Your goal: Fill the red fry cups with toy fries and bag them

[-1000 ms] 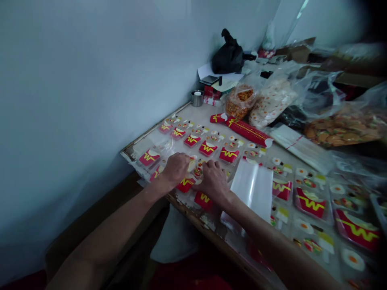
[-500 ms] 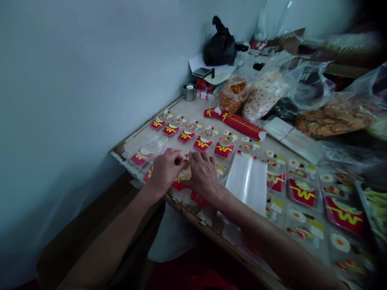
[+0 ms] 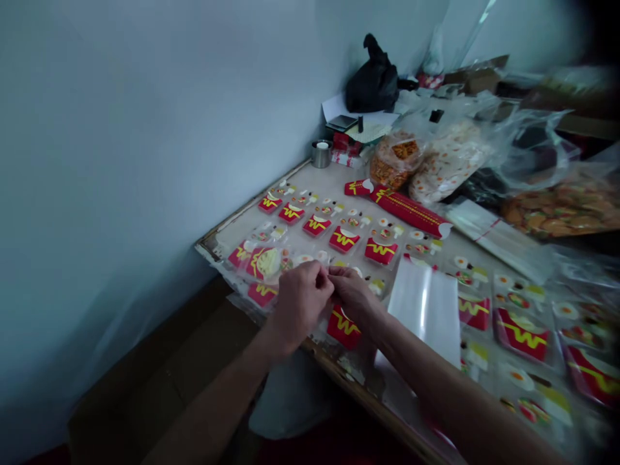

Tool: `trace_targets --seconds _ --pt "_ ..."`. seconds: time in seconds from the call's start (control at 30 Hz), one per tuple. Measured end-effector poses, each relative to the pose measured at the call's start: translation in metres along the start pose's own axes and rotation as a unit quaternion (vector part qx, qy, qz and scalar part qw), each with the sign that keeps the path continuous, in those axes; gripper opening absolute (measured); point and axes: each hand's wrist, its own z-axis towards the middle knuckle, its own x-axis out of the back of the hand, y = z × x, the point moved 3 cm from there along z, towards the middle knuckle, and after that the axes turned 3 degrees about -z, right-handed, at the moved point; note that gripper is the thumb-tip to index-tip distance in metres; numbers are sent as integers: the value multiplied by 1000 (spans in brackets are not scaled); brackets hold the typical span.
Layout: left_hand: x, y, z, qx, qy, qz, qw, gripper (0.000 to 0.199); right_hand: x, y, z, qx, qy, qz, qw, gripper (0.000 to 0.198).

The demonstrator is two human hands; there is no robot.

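Both my hands meet fingertip to fingertip above the near part of the table. My left hand (image 3: 301,302) is closed in a pinch, apparently on the end of a clear plastic bag (image 3: 266,261) that stretches out to its left. Inside that bag show a red fries carton with a yellow zigzag, pale fries and small food-shaped pieces. My right hand (image 3: 357,294) pinches at the same end; the exact grip is hidden by the fingers. Just below the right hand lies another red carton (image 3: 343,328).
Rows of red cartons (image 3: 381,250) with small toy-like pieces cover the table. A stack of clear sleeves (image 3: 423,307) lies right of my hands. Behind are nested red cartons (image 3: 411,212), filled plastic bags (image 3: 448,161), a metal cup (image 3: 321,155) and a black bag (image 3: 372,81).
My hands have come together at the fingertips, and the fries bag now lies out to their left. The camera view has swung slightly left.
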Motion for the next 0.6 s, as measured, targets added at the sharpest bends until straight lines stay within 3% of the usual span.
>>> trace_targets --seconds 0.1,0.23,0.3,0.37,0.47,0.53,0.6 --pt "29 -15 -7 -44 4 -28 999 11 -15 -14 15 13 -110 -34 993 31" --pt "94 -58 17 -144 -11 146 979 89 -41 -45 58 7 -263 -89 961 30" --pt "116 -87 43 -151 -76 195 966 104 -63 -62 93 5 -277 -99 956 33" --pt "129 -122 75 -113 -112 217 963 103 -84 -78 129 13 -228 -120 966 31" --pt "138 -175 122 -6 -102 258 961 101 -95 -98 166 77 -85 -172 978 24" --pt "135 -206 142 69 -110 252 959 101 -82 -105 170 125 -36 -189 973 19" --pt "125 -222 149 106 -127 234 958 97 -52 -108 157 158 -37 -215 963 17"
